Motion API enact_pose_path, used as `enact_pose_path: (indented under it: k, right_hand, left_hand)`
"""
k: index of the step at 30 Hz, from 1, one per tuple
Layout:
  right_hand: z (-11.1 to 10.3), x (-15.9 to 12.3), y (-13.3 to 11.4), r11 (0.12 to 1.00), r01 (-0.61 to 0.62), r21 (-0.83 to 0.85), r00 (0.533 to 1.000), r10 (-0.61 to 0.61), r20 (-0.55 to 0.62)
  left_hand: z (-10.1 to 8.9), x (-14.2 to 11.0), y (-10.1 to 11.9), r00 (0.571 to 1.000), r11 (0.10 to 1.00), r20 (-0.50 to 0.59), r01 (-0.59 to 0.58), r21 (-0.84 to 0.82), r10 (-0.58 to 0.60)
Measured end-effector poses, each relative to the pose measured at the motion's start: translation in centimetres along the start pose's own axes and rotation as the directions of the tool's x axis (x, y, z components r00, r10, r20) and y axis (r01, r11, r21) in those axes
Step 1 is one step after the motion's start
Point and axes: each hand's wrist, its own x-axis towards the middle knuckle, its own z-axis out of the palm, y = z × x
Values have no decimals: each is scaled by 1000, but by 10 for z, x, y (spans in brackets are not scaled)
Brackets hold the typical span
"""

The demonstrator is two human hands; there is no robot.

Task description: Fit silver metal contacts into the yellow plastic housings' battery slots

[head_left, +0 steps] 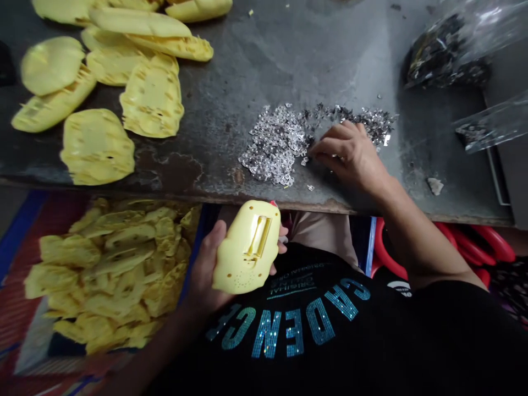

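My left hand [205,269] is below the table edge and is shut on a pale yellow moulded plastic shell [243,247], with the shell's hollow side and a slotted recess facing up. My right hand [346,157] rests on the grey metal tabletop [264,66], its curled fingers at the edge of a heap of small silver metal pieces [274,146]. Anything between those fingertips is hidden. Several yellow plastic shells [152,96] lie on the table's left side, apart from both hands. A larger mass of yellow shells [111,275] lies below the table at left, beside my left hand.
A clear plastic bag of dark pieces [445,52] lies at the table's far right, with a second clear bag [490,124] near the right edge. A small grey lump [435,186] sits near the table's front edge. Red plastic loops [466,245] show below it.
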Motion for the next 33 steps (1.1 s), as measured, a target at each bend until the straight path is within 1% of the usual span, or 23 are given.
enact_pose_path:
  k: [4,6,8,10,11,13,15,17,20,22,25,28,31,33]
  right_hand:
    - [-10,-21,11,997,-75,-13,996,74,-43]
    - [-9,-32,8,996,-79,-41,996,78,-39]
    - [-5,-44,3,997,-57,-51,997,54,-50]
    - [-1,-57,-3,999,-45,-27,995,42,-89]
    - [0,-63,-4,998,-57,-4,992,56,-116]
    - [-1,-76,-4,991,-124,39,975,129,-182]
    - [-4,-85,-3,977,-202,67,948,213,-235]
    - [-6,-89,-5,971,-225,86,940,239,-245]
    - [-10,-89,-13,982,-170,83,955,185,-233]
    - [-11,-92,-18,986,-154,60,959,164,-233]
    - [-9,-104,-25,981,-189,46,956,194,-218]
    - [-4,-113,-30,973,-220,75,949,232,-215]
    - [-2,-105,-32,971,-230,56,946,237,-221]
    - [-4,-91,-30,980,-198,-3,962,194,-191]
  left_hand:
    - [-3,6,-1,999,1000,37,7,9,-7]
    - [0,13,-3,997,1000,79,19,4,-19]
    - [3,19,-5,991,1000,129,28,-5,-27]
    - [6,23,-7,987,1000,158,27,-6,-26]
    - [7,23,-8,987,1000,159,22,-2,-22]
    - [7,24,-10,990,1000,140,25,13,-26]
    - [7,24,-11,992,999,118,35,22,-37]
    - [7,24,-12,994,999,95,46,30,-48]
    - [10,23,-11,997,996,56,57,64,-60]
    - [12,22,-11,997,995,53,60,78,-64]
    - [14,22,-10,996,996,65,50,68,-54]
    - [16,24,-10,997,995,48,61,79,-65]
    - [20,25,-11,996,992,10,84,97,-85]
    - [24,25,-11,997,992,-14,83,96,-82]
